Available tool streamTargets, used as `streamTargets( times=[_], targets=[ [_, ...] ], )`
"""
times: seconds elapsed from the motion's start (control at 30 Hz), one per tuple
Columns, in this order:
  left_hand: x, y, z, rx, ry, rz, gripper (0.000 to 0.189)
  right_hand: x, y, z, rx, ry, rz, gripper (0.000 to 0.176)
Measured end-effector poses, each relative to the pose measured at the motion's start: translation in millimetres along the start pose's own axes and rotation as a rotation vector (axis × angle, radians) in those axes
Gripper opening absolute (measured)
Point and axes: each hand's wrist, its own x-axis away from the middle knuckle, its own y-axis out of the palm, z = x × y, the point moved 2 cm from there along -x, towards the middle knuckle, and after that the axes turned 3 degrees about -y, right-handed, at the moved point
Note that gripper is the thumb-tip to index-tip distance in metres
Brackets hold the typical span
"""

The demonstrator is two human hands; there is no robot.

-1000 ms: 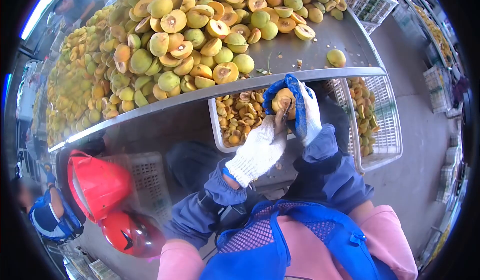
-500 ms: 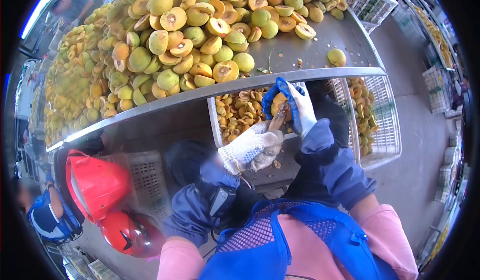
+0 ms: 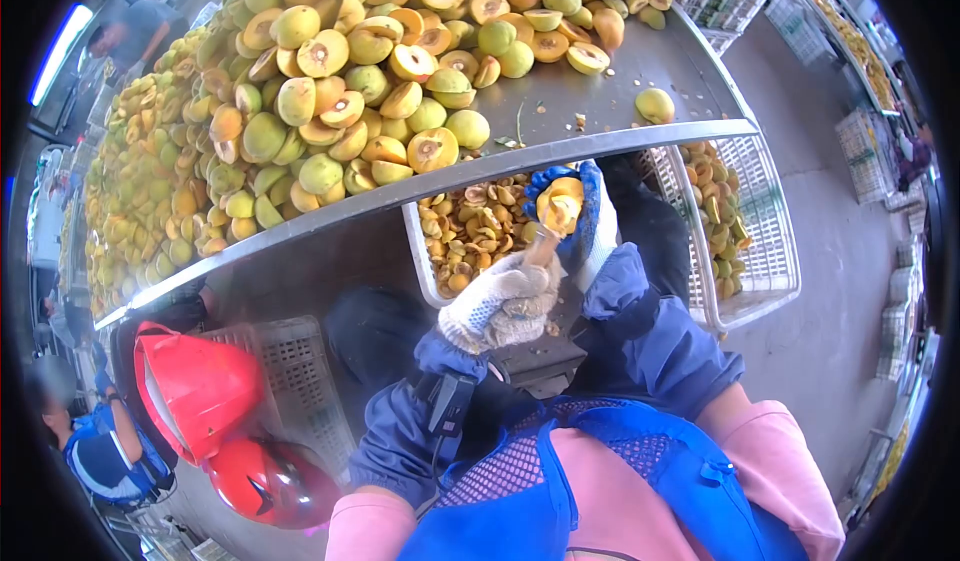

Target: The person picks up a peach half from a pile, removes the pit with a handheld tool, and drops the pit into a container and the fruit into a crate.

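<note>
My left hand (image 3: 505, 306), in a white knit glove, is closed around a short knife-like tool (image 3: 542, 248) with a brownish handle. Its tip meets the lower edge of a halved yellow peach (image 3: 560, 206); the exact blade shape is blurred. My right hand (image 3: 597, 223), in a white glove with blue-coated fingers, grips that peach half, its orange cut face turned towards me. Both hands are over a white crate (image 3: 413, 251) holding small peach pieces (image 3: 470, 231), just below the metal table's front edge.
Halved peaches (image 3: 330, 121) are heaped on the metal table (image 3: 600, 101), with a single peach (image 3: 655, 106) near its right end. A white crate (image 3: 775, 221) of peach halves stands at right. Red helmets (image 3: 205, 386) lie at left by another crate (image 3: 310, 361). Other people work at far left.
The peach half has turned so its cut face shows. My left hand and the tool have drawn slightly down and left from it. The whole view has shifted a little.
</note>
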Motion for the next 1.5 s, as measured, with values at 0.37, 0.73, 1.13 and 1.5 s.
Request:
streamTargets(
  times=[0.37,0.73,1.13,1.5],
  targets=[
    [-28.0,-21.5,10.7,-0.724,0.082,0.318,0.027,-13.9,-85.1,-139.5,1.138,-0.651,0.006,0.026],
    [-38.8,-36.2,2.8,-0.887,0.004,0.357,0.038,-159.7,-81.4,-190.9,2.1,-0.578,-0.23,0.058],
    [-7.5,29.0,29.9,-1.901,1.195,0.348,0.032,-56.6,5.6,-131.8,-0.198,0.304,-0.541,0.052],
    [23.6,38.3,10.1,-2.233,1.31,0.582,0.037,28.2,48.1,-78.9,0.38,-0.202,-0.608,0.048]
  ],
)
